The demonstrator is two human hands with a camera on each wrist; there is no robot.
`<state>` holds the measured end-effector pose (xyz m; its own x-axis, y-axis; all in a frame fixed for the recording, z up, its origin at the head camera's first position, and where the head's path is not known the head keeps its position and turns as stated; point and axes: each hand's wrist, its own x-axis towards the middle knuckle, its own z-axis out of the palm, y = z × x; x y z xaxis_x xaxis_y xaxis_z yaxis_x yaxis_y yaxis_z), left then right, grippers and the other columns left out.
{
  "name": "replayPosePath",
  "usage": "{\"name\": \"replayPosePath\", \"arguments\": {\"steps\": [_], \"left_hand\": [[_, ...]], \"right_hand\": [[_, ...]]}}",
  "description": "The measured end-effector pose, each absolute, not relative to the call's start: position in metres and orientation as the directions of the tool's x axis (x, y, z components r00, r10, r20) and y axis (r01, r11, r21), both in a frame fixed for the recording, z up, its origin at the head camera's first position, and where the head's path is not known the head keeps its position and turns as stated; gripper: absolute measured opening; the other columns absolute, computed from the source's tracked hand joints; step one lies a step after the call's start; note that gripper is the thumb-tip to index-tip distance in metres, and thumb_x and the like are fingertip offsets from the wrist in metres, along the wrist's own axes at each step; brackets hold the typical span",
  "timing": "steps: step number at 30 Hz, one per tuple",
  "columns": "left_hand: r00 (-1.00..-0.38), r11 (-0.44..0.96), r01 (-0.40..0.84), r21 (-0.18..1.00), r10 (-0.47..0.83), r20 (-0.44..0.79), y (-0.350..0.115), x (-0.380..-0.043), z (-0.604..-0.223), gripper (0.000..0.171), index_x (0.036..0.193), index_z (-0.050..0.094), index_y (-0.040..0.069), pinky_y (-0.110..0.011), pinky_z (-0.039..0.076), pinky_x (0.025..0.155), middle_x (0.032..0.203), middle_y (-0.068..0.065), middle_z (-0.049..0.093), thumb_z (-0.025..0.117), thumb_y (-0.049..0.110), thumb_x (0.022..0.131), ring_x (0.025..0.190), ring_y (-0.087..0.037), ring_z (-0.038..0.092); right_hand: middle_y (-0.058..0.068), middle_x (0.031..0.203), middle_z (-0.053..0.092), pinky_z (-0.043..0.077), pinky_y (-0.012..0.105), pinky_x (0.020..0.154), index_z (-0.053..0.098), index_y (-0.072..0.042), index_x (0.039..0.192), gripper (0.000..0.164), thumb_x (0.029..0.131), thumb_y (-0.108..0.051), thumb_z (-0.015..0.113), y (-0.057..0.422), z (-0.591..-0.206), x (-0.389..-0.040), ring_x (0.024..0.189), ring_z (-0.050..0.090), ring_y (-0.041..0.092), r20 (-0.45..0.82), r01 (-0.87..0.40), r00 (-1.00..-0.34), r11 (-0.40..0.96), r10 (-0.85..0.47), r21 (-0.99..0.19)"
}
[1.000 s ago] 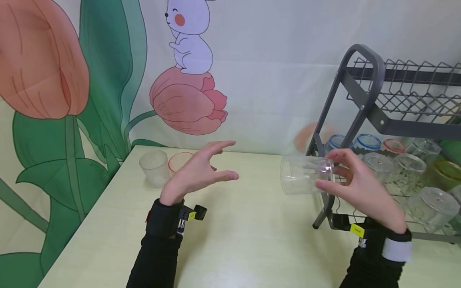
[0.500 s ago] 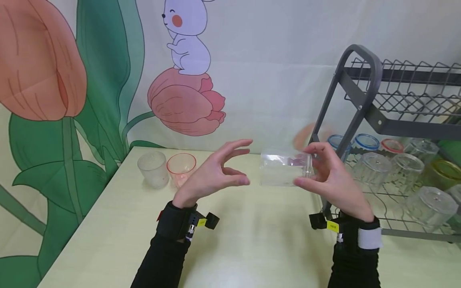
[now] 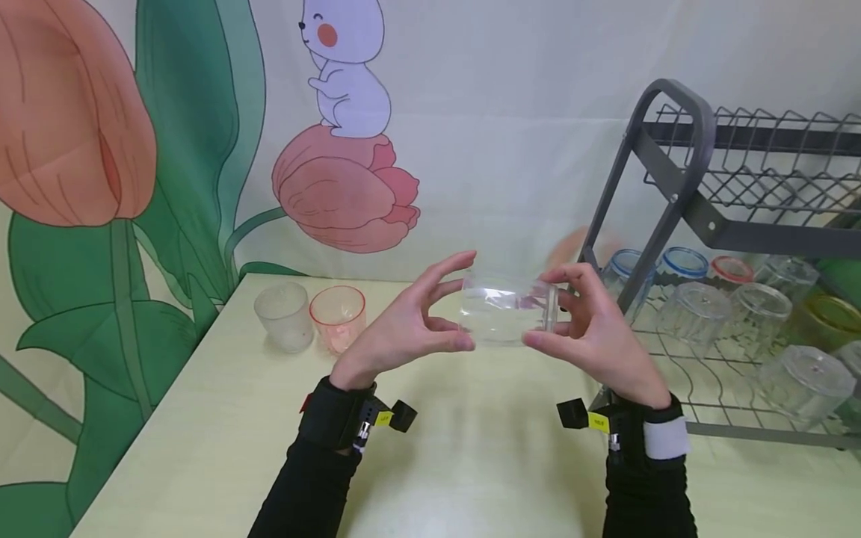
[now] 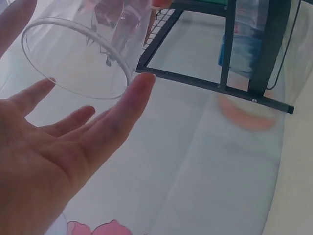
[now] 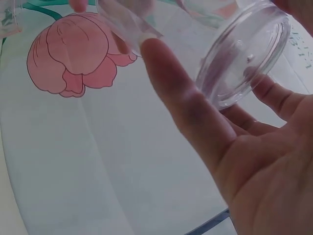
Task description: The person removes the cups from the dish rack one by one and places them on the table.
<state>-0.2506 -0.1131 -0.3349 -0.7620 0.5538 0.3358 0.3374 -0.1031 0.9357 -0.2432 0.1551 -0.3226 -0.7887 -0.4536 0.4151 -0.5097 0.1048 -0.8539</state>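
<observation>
A clear drinking glass (image 3: 501,310) lies sideways in the air above the table, its mouth toward the left. My right hand (image 3: 602,340) grips it near the base, thumb below and index finger above. In the right wrist view the thick glass base (image 5: 244,58) sits between the fingers of that hand. My left hand (image 3: 406,329) is spread around the mouth end, its index finger apart from the glass. The left wrist view has the round rim (image 4: 76,93) just beyond the left fingers; whether any of them touches it I cannot tell.
A frosted cup (image 3: 285,317) and a red-rimmed cup (image 3: 338,317) stand at the table's back left. To the right is a dark metal rack (image 3: 679,198), with several upturned glasses (image 3: 807,381) on its lower shelf. A patterned cloth (image 3: 498,142) hangs behind.
My right hand has carried the glass leftward, away from the rack. My left hand has moved right, to the glass's mouth.
</observation>
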Motion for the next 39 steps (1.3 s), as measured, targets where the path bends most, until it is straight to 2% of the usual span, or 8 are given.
{"name": "replayPosePath", "arguments": {"steps": [5,8,16,23,25,31,36,39], "left_hand": [[-0.741,-0.141,0.353,0.925,0.561,0.368,-0.113,-0.25,-0.332,0.089,0.153,0.03,0.03,-0.046,0.054,0.085,0.156,0.008,0.027,0.079,0.007,0.083,0.126,-0.028,0.05],[-0.74,-0.143,0.364,0.92,0.555,0.379,-0.114,-0.25,-0.331,0.087,0.153,0.03,0.029,-0.046,0.054,0.086,0.156,0.008,0.028,0.077,0.006,0.083,0.126,-0.027,0.05],[-0.765,-0.152,0.354,0.923,0.521,0.379,-0.112,-0.249,-0.332,0.078,0.15,0.035,0.031,-0.042,0.052,0.084,0.152,0.004,0.034,0.075,0.011,0.087,0.098,-0.038,0.065],[-0.791,-0.162,0.341,0.926,0.484,0.375,-0.111,-0.248,-0.333,0.075,0.147,0.039,0.026,-0.048,0.054,0.083,0.146,-0.001,0.04,0.075,0.008,0.084,0.1,-0.037,0.064],[-0.792,-0.172,0.343,0.924,0.476,0.383,-0.111,-0.248,-0.334,0.075,0.147,0.04,0.025,-0.05,0.054,0.082,0.145,-0.004,0.041,0.075,0.006,0.084,0.097,-0.039,0.065],[-0.793,-0.147,0.388,0.91,0.45,0.411,-0.114,-0.249,-0.335,0.074,0.146,0.042,0.024,-0.05,0.054,0.082,0.148,-0.001,0.039,0.075,0.005,0.083,0.12,-0.029,0.054],[-0.806,-0.113,0.378,0.919,0.449,0.387,-0.117,-0.249,-0.334,0.073,0.145,0.044,0.028,-0.049,0.054,0.082,0.149,0.002,0.038,0.076,0.005,0.083,0.11,-0.031,0.061],[-0.806,-0.101,0.375,0.922,0.456,0.378,-0.117,-0.25,-0.335,0.073,0.145,0.044,0.028,-0.048,0.054,0.082,0.15,0.0,0.037,0.076,0.006,0.083,0.107,-0.032,0.062]], "right_hand": [[0.017,0.131,0.04,0.057,0.037,0.078,0.035,-0.002,0.132,0.064,0.081,0.008,0.073,0.151,-0.323,-0.243,0.111,0.055,0.031,0.473,-0.54,-0.767,0.039,-0.434,-0.84],[0.017,0.131,0.039,0.057,0.038,0.078,0.036,-0.004,0.131,0.064,0.081,0.007,0.073,0.149,-0.323,-0.243,0.113,0.054,0.032,0.478,-0.537,-0.767,0.02,-0.427,-0.843],[0.013,0.134,0.04,0.056,0.038,0.079,0.038,-0.006,0.134,0.067,0.08,0.006,0.075,0.148,-0.321,-0.242,0.118,0.053,0.031,0.471,-0.531,-0.783,0.039,-0.406,-0.847],[0.012,0.14,0.038,0.056,0.038,0.082,0.036,-0.005,0.14,0.07,0.082,0.006,0.074,0.149,-0.322,-0.241,0.124,0.049,0.032,0.454,-0.522,-0.783,0.051,-0.424,-0.852],[0.01,0.143,0.038,0.055,0.04,0.083,0.035,-0.005,0.142,0.073,0.082,0.005,0.075,0.149,-0.322,-0.241,0.128,0.046,0.032,0.453,-0.527,-0.782,0.067,-0.428,-0.847],[0.0,0.155,0.031,0.048,0.056,0.092,0.031,-0.017,0.153,0.09,0.079,-0.001,0.08,0.156,-0.318,-0.24,0.138,0.033,0.03,0.431,-0.553,-0.797,0.223,-0.424,-0.803],[-0.004,0.156,0.027,0.044,0.056,0.098,0.031,-0.027,0.153,0.094,0.078,-0.005,0.083,0.169,-0.308,-0.232,0.14,0.03,0.027,0.387,-0.534,-0.823,0.333,-0.416,-0.777],[-0.004,0.156,0.024,0.044,0.054,0.098,0.035,-0.026,0.152,0.091,0.078,-0.006,0.083,0.181,-0.3,-0.225,0.138,0.032,0.028,0.373,-0.533,-0.829,0.386,-0.417,-0.753]]}}
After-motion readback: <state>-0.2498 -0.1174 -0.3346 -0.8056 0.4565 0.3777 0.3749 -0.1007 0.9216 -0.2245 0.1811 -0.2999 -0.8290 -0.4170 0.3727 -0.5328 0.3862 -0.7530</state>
